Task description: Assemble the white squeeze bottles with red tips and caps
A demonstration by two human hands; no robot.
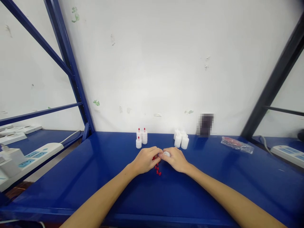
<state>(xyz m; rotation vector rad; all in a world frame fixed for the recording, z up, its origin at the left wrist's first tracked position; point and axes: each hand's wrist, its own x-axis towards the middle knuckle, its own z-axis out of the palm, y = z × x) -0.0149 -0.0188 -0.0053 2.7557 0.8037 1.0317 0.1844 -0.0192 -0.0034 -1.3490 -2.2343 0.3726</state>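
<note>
My right hand is wrapped round a small white bottle, whose rounded white end shows between thumb and fingers. Against it, fingertips meeting, is my left hand, its fingers pinched together; what they grip at the bottle's other end is hidden. Several small red caps lie loose on the blue table below and beside my left fingers. Three white bottles with red tips stand upright beyond my left hand. Behind my right hand is a cluster of several white bottles showing no red tips.
A clear plastic bag with red contents lies at the back right. A dark pixelated object leans by the white wall. White power strips sit at the left, another at the right. Blue frame posts flank the table.
</note>
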